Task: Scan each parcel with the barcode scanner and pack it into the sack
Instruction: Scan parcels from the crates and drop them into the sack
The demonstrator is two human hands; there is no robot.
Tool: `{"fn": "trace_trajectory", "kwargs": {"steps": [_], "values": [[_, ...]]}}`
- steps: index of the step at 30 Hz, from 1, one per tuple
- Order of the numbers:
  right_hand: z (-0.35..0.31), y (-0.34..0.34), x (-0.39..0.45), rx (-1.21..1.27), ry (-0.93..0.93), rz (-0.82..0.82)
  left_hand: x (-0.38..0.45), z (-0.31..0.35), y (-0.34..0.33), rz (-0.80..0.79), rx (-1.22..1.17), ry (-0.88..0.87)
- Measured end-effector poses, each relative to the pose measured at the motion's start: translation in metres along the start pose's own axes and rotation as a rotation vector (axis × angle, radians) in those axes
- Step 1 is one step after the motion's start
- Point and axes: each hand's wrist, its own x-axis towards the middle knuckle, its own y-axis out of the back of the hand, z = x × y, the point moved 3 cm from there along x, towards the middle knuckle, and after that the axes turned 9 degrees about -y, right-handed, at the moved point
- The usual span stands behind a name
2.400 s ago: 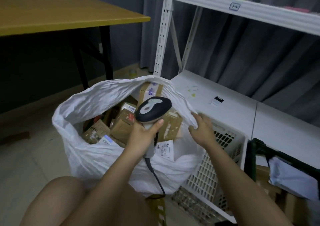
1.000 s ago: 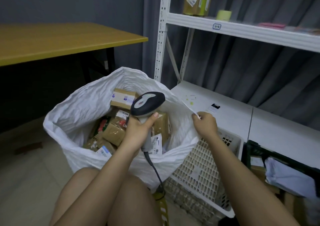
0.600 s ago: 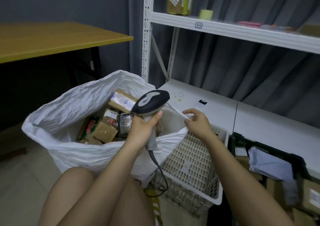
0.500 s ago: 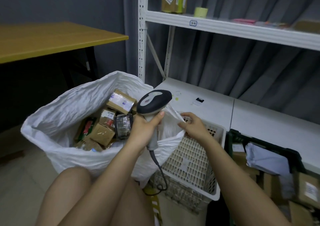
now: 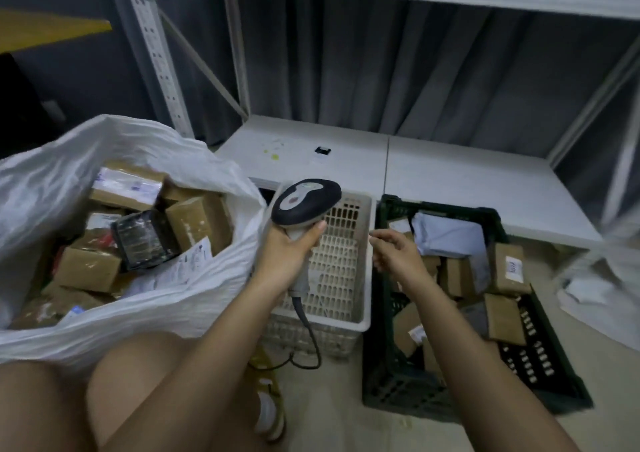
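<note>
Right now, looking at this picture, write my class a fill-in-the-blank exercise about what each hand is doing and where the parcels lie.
1. The left hand grips the black and grey barcode ____.
2. The right hand holds ____ and hangs over the dark green plastic crate.
3. The brown cardboard parcels already packed lie in the white crinkled plastic ____.
4. The cream perforated plastic basket stands ____ the sack and the crate.

Missing words: scanner; nothing; sack; between
</note>
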Motion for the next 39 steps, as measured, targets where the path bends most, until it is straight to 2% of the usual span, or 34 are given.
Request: {"fn": "trace_trajectory", "kwargs": {"steps": [6, 10, 13, 17, 20, 22, 23, 27, 33, 35, 39], "values": [[0.098, 0.081, 0.015, -0.041, -0.216, 0.138, -0.007, -0.049, -0.066, -0.136, -0.014, 0.121], [0.152, 0.125, 0.026, -0.156, -0.312, 0.235, -0.012, -0.076, -0.099, -0.199, -0.016, 0.174], [0.180, 0.153, 0.034, -0.358, -0.368, 0.280, -0.018, -0.096, -0.117, -0.257, 0.025, 0.200], [0.206, 0.184, 0.043, -0.815, -0.447, 0.223, -0.025, -0.123, -0.133, -0.282, 0.057, 0.262], [0.212, 0.202, 0.053, -1.009, -0.430, 0.387, -0.028, -0.137, -0.142, -0.263, 0.066, 0.292], [0.209, 0.212, 0.058, -0.949, -0.402, 0.535, -0.028, -0.144, -0.147, -0.261, 0.047, 0.298], [0.209, 0.217, 0.061, -0.895, -0.431, 0.560, -0.027, -0.148, -0.149, -0.259, 0.035, 0.305], [0.219, 0.223, 0.076, -0.883, -0.569, 0.444, -0.027, -0.156, -0.157, -0.269, 0.018, 0.334], [0.224, 0.217, 0.089, -0.812, -0.697, 0.515, -0.028, -0.162, -0.160, -0.275, 0.001, 0.337], [0.226, 0.215, 0.088, -0.737, -0.682, 0.541, -0.029, -0.166, -0.156, -0.283, 0.002, 0.347], [0.207, 0.203, 0.080, -0.570, -0.518, 0.523, -0.028, -0.164, -0.149, -0.264, 0.007, 0.338]]}}
